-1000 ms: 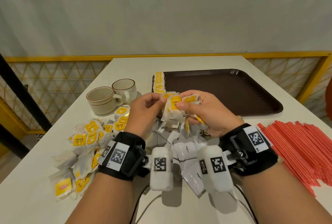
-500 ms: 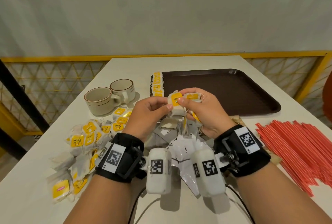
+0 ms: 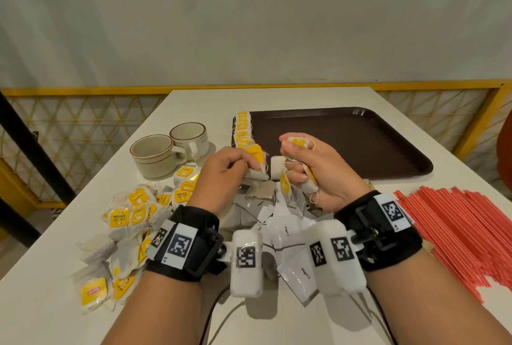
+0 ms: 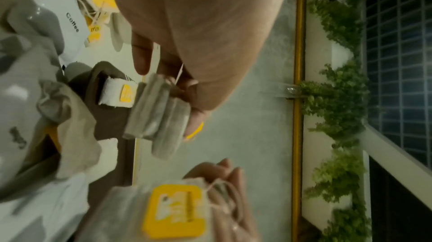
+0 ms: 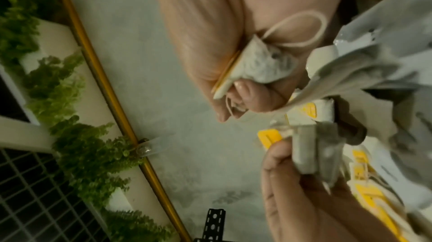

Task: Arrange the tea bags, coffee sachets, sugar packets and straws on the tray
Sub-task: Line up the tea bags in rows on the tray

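Both hands are raised above the table in front of the brown tray. My left hand pinches a small stack of yellow-tagged tea bags, seen edge-on in the left wrist view. My right hand grips other tea bags, one crumpled in its curled fingers, strings looped over them. A row of tea bags lines the tray's left edge. White coffee sachets lie under my hands. Red straws lie at the right.
A loose pile of tea bags covers the table at the left. Two cream cups stand behind it, left of the tray. A yellow mesh railing borders the table's far and side edges.
The hands were joined on one bunch of tea bags. They have since drawn apart, the left carrying off a small stack and the right keeping the rest.
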Action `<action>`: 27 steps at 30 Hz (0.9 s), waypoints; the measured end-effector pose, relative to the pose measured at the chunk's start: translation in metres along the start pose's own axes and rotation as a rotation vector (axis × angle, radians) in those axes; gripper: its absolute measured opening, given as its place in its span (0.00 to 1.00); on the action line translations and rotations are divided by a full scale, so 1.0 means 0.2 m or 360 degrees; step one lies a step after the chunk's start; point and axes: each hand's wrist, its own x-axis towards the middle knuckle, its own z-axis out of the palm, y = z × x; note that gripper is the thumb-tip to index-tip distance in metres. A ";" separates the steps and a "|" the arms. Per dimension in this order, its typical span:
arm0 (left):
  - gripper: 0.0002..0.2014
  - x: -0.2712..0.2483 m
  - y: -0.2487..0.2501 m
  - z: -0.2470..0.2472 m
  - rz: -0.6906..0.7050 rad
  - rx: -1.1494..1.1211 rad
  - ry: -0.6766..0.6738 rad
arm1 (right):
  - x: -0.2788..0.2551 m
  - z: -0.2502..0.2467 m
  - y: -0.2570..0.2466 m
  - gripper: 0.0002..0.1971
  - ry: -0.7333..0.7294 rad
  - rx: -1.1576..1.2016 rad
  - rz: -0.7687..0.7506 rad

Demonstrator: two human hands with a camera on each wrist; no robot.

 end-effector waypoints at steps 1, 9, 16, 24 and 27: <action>0.21 -0.01 0.00 0.01 -0.0007 0.0055 -0.0034 | 0.00 0.00 -0.01 0.06 -0.0059 0.0050 0.0009; 0.06 -0.06 0.05 0.04 -0.0119 -0.0242 -0.0576 | 0.01 -0.02 -0.01 0.12 -0.0152 0.0229 -0.0005; 0.06 -0.03 0.03 0.00 0.0017 -0.0240 -0.0448 | 0.03 -0.05 -0.01 0.05 0.0233 0.0059 -0.0045; 0.12 0.01 0.00 -0.03 0.0079 -0.0178 -0.0024 | -0.01 -0.03 0.00 0.10 -0.0096 -0.0890 -0.0118; 0.12 0.02 -0.02 -0.03 0.0061 -0.0160 0.0059 | 0.00 -0.04 0.01 0.11 -0.0001 -0.1006 -0.0134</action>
